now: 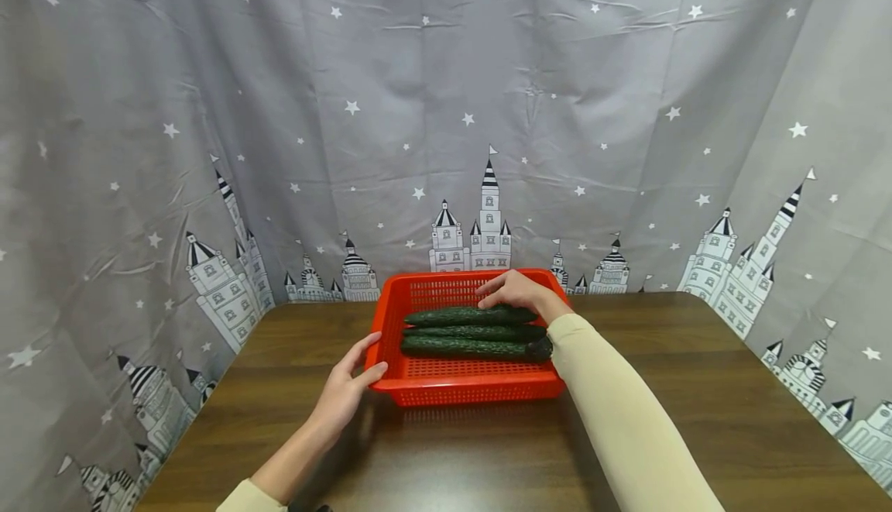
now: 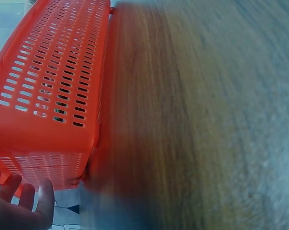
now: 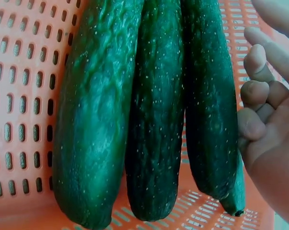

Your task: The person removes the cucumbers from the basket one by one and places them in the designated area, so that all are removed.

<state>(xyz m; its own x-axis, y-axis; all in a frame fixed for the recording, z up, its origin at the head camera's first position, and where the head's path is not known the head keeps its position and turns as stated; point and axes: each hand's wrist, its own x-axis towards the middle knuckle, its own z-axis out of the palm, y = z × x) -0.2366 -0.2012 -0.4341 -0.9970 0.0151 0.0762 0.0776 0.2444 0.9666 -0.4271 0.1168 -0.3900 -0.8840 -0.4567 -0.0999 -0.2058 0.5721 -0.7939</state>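
Note:
Several dark green cucumbers point(image 1: 463, 347) lie side by side in a red plastic basket point(image 1: 481, 393). My left hand point(image 1: 343, 388) holds the basket by its left end, thumb over the rim near the front corner. From the left wrist view, bent fingers point(image 2: 46, 196) of that hand show at the outside of the end wall. Over the farthest cucumber point(image 1: 453, 316) is my right hand point(image 1: 519, 293), having reached in across the basket's right side. Its fingers point(image 3: 253, 93) are loosely bent right beside a cucumber point(image 3: 209, 110) in the right wrist view, with nothing gripped.
The basket stands on a brown wooden table point(image 1: 697, 388). Behind and at both sides hangs a grey curtain point(image 1: 390, 148) printed with stars and castles. The slotted basket wall point(image 2: 63, 62) rises along the left of the left wrist view.

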